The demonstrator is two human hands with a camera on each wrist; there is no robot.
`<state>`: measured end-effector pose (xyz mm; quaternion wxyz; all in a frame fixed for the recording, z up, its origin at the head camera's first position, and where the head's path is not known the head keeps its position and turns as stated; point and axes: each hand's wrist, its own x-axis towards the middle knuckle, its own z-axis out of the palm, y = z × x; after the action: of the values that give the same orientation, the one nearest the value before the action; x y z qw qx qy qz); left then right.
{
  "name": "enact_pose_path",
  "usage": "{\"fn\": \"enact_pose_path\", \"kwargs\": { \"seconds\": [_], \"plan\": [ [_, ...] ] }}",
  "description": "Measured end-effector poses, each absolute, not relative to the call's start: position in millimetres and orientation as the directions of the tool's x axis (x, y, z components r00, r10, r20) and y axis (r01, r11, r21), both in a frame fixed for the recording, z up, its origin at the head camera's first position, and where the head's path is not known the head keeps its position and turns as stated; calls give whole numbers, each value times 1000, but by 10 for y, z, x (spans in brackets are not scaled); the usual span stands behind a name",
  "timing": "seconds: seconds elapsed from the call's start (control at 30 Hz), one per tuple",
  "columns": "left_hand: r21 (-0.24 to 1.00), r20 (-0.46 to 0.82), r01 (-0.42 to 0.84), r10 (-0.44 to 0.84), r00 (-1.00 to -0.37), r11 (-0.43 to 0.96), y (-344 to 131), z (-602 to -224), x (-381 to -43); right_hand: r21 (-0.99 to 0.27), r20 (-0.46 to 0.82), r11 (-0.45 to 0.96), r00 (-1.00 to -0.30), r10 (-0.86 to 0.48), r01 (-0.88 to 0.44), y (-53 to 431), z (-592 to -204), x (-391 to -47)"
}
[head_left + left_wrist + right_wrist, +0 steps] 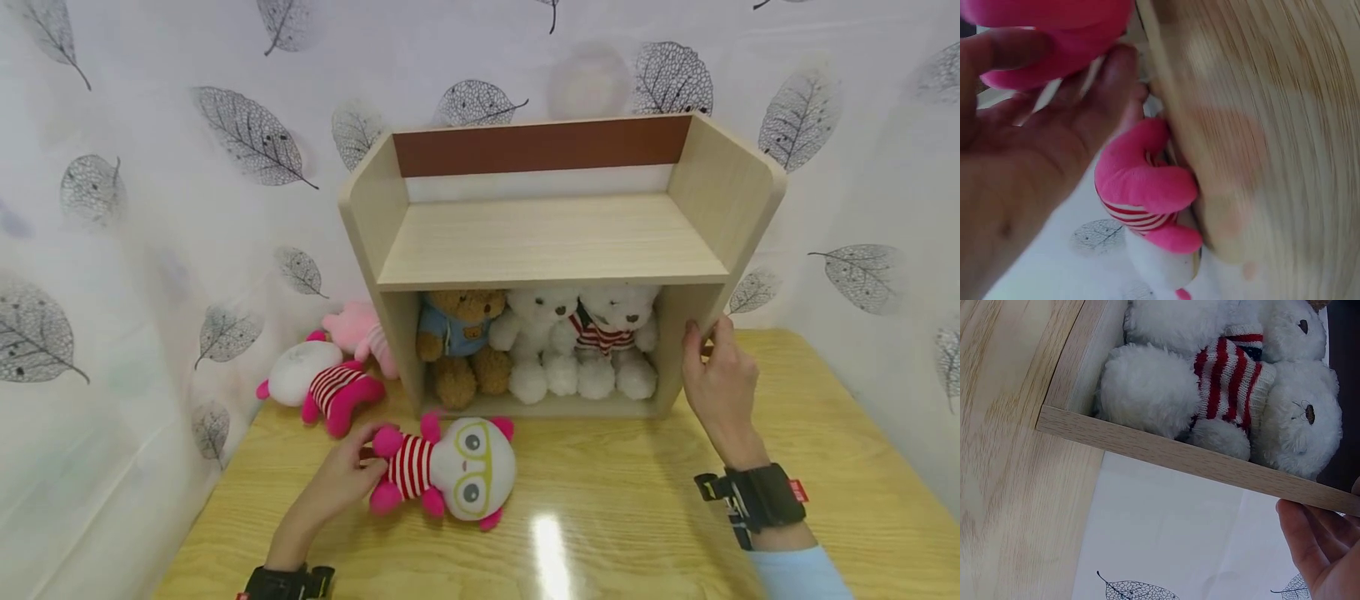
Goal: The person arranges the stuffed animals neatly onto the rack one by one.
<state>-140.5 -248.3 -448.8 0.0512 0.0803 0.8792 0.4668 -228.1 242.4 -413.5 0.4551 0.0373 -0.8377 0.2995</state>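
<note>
A panda plush doll (468, 468) with yellow glasses, a red-and-white striped shirt and pink limbs lies on its back on the table, its head pointing right. My left hand (341, 475) grips it by a pink leg, with the thumb over the pink cloth (1079, 47) in the left wrist view. On the right, my right hand (723, 383) holds the front edge of the side panel of a small wooden shelf (555, 242). Inside the shelf's lower compartment sit a brown bear in blue (465, 337) and two white bears (538, 342), one wearing a striped top (1229, 384).
Left of the shelf lie another pink-and-white striped plush (337, 387), face turned away, and a light pink plush (358, 329) against its side. A leaf-patterned cloth (165, 250) hangs behind the wooden table (622, 500). The upper shelf board (547, 237) bears nothing.
</note>
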Motion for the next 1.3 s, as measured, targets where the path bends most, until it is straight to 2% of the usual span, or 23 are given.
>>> {"fn": "enact_pose_path", "kwargs": {
  "seconds": [0.17, 0.27, 0.37, 0.47, 0.57, 0.63, 0.73, 1.07, 1.3],
  "plan": [
    [573, 91, 206, 189, -978, 793, -2417, -4459, -1309, -474, 782, 817, -583, 219, -328, 2411, -4155, -2270],
    [425, 227, 311, 233, -946, 850, -2313, -4364, -1242, -473, 785, 817, -578, 221, -330, 2414, -4160, -2273],
    [341, 302, 418, 323, -897, 842, -2197, -4260, -1226, -467, 794, 817, -568, 219, -338, 2422, -4156, -2279],
    [349, 213, 453, 401, -891, 821, -2106, -4177, -1255, -459, 803, 820, -555, 218, -342, 2421, -4146, -2284],
    [388, 67, 405, 413, -908, 828, -2052, -4129, -1301, -460, 802, 821, -554, 222, -338, 2409, -4142, -2290],
    [385, 20, 380, 404, -914, 841, -2028, -4112, -1329, -466, 798, 818, -560, 224, -337, 2400, -4146, -2292],
    [345, 14, 374, 393, -919, 861, -1981, -4098, -1355, -475, 792, 812, -566, 227, -339, 2392, -4158, -2291],
    [51, 42, 348, 346, -937, 936, -1812, -4054, -1379, -473, 796, 817, -558, 235, -331, 2385, -4169, -2297],
    [47, -91, 337, 340, -936, 940, -1789, -3989, -1399, -490, 786, 810, -565, 251, -321, 2395, -4176, -2281]
  ]
}}
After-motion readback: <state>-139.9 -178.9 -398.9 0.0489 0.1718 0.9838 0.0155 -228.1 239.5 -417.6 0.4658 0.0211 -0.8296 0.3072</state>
